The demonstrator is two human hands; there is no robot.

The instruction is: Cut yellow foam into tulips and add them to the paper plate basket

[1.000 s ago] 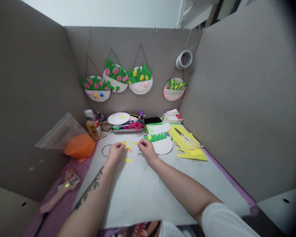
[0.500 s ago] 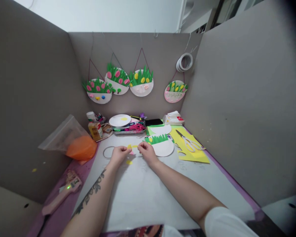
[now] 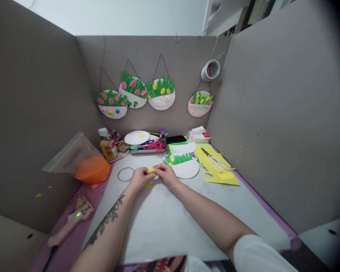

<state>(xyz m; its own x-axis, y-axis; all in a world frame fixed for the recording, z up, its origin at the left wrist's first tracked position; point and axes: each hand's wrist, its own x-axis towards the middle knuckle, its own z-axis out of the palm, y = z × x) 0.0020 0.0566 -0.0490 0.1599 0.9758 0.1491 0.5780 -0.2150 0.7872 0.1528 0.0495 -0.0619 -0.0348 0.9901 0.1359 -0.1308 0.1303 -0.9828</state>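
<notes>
Between my fingertips is a small yellow paper piece (image 3: 151, 170), pinched from both sides. My left hand (image 3: 140, 176) is closed on its left end, and my right hand (image 3: 165, 173) is closed on its right end. Another yellow paper piece (image 3: 148, 185) lies on the white sheet below my hands, partly hidden by the left one. Just beyond my right hand lies a white half plate (image 3: 187, 170) with green paper grass (image 3: 181, 159) and yellow ovals along its top edge. A thin metal ring (image 3: 125, 174) lies left of my left hand.
White-handled scissors (image 3: 217, 161) rest on yellow paper (image 3: 223, 179) at the right. A tray (image 3: 147, 151) of craft supplies, a glue bottle (image 3: 109, 149) and an orange-filled bag (image 3: 93, 170) stand behind. A pink glue gun (image 3: 70, 224) lies left. Decorated half plates (image 3: 162, 101) hang on the back panel.
My hands have drawn closer together, the right one moving left, and both now pinch the yellow paper. A pink bit seen under the left fingers is now hidden.
</notes>
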